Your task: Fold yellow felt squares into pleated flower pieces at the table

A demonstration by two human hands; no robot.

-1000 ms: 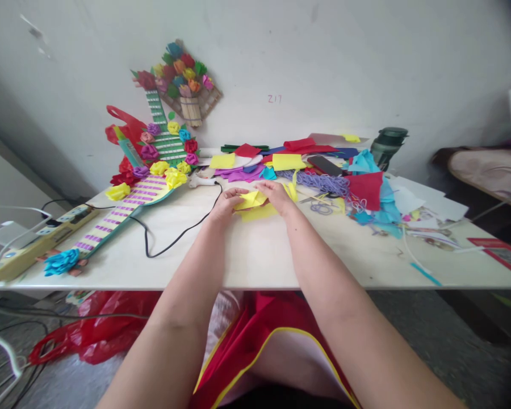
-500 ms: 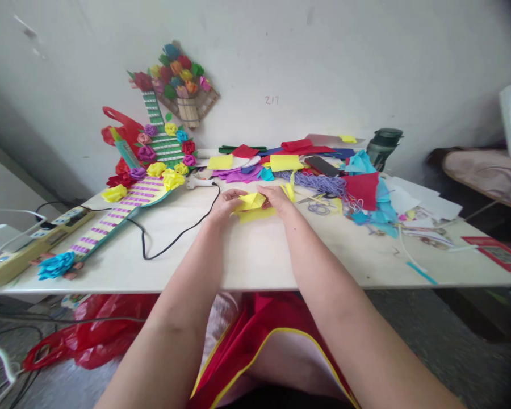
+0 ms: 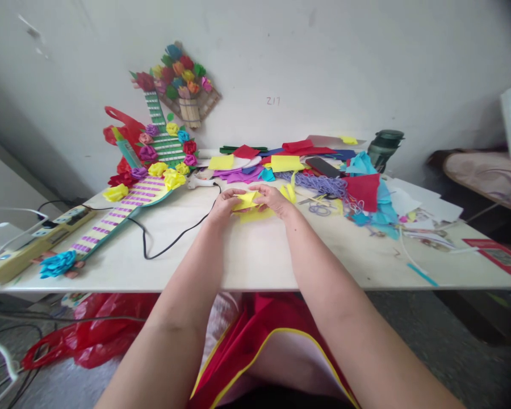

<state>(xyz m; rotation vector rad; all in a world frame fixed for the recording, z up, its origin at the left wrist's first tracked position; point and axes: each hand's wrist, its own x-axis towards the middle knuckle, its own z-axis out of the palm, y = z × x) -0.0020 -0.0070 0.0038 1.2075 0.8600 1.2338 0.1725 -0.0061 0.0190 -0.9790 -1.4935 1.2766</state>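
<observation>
"Where is the yellow paper [image 3: 247, 200] I'm working on?"

"Between your two hands, near the middle of the counter [image 3: 255, 264]. It looks folded, though the creases are too small to follow."

"How am I holding it?"

"Your left hand [image 3: 225, 204] pinches its left end, fingers curled over. Your right hand [image 3: 275, 200] pinches the right end, its fingertips bent in over the paper."

"And below it?"

"A yellow sheet [image 3: 258, 215] shows just under your hands, on your side of the folded piece. I can't tell whether the two touch."

"What lies near my right hand?"

"A curled yellow strip [image 3: 288, 192] is just beside it. Further right you have a heap of purple strands [image 3: 319, 182], with a dark phone [image 3: 323, 166] behind it and a red piece [image 3: 363, 192] next to it. Your dark green bottle [image 3: 384, 150] stands behind those, close to the wall."

"And on my left?"

"A white tool [image 3: 202, 182] with a black cord [image 3: 181, 238] that loops across the counter. Past the cord lies your purple-striped board [image 3: 119, 215], with yellow flowers [image 3: 174, 179] at its wide end and a blue flower [image 3: 57, 264] at the narrow one."
</observation>
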